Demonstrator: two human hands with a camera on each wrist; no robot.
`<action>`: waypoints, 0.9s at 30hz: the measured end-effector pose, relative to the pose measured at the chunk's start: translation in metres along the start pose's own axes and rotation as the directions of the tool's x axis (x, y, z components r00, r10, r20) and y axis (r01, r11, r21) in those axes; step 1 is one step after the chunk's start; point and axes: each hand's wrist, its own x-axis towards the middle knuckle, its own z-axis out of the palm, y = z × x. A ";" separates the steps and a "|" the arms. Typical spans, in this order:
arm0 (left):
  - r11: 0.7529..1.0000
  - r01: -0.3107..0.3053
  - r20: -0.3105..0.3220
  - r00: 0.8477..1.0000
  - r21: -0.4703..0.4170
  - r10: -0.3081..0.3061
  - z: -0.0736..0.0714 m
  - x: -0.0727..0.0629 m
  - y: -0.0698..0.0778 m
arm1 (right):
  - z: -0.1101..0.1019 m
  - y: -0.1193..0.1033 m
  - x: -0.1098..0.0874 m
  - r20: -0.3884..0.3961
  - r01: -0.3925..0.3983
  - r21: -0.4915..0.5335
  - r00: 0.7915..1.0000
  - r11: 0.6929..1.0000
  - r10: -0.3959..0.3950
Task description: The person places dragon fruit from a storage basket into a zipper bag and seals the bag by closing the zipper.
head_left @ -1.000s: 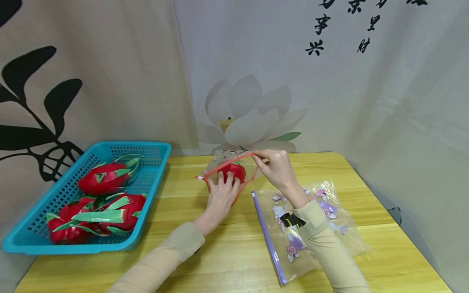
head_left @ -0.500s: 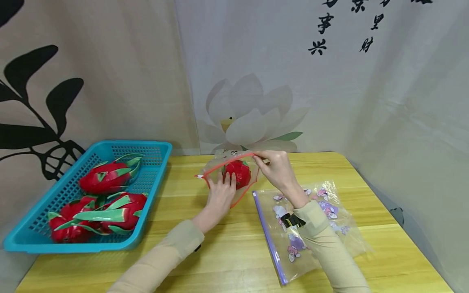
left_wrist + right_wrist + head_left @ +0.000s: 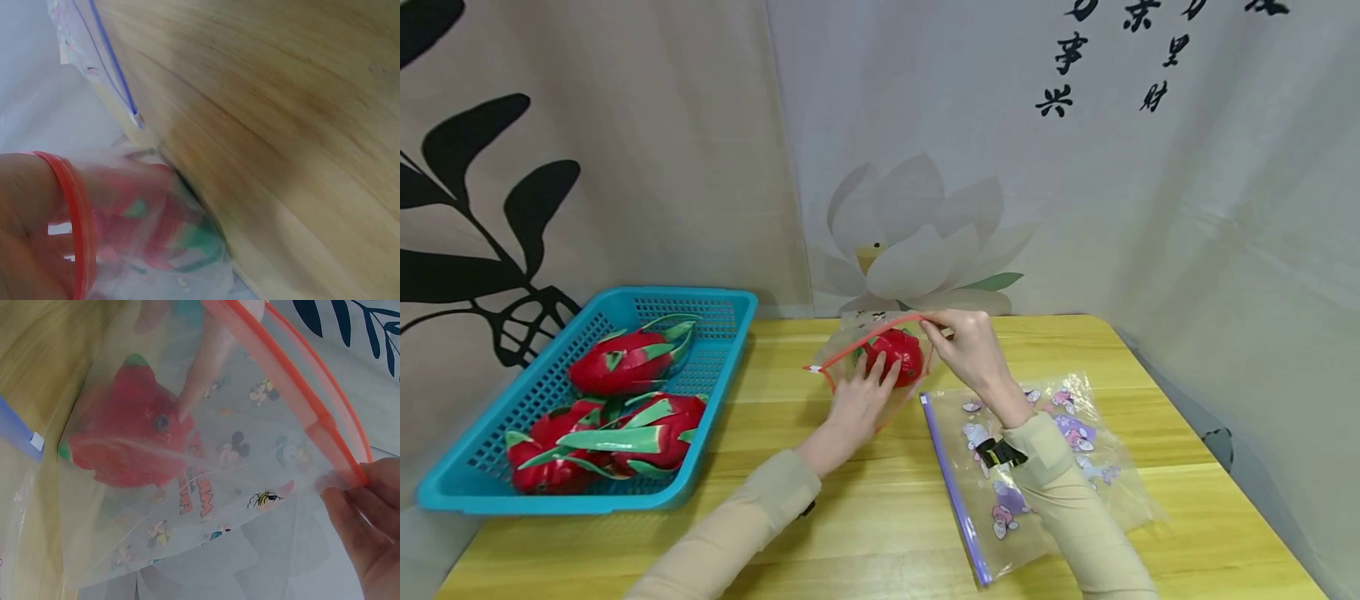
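Note:
A clear zip bag with a red-edged mouth (image 3: 868, 333) stands on the table, its mouth facing me. Inside it lies a red dragon fruit (image 3: 904, 354) with green tips. My left hand (image 3: 856, 407) reaches in through the mouth, and its spread fingers touch the near left side of the fruit. Cartoon prints show on the bag's wall (image 3: 275, 450) in the right wrist view. My right hand (image 3: 968, 348) pinches the upper right corner of the red edge between thumb and fingers. In the left wrist view the fruit (image 3: 162, 219) shows blurred through the plastic.
A blue basket (image 3: 741, 358) at the left holds several more red dragon fruits (image 3: 625, 362). Another clear zip bag (image 3: 1000, 492) with a purple zip lies flat under my right forearm. A printed curtain (image 3: 925, 125) hangs behind the table (image 3: 820, 533).
The dragon fruit has shifted right, deeper into the bag, and my left fingers have followed and spread a little. My right hand keeps its pinch on the edge. The view has turned slightly left.

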 end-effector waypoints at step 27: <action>0.973 -0.025 0.053 0.998 -0.228 0.039 -0.005 0.005 -0.004 | -0.002 0.004 0.003 -0.010 0.004 0.002 1.000 1.000 -0.004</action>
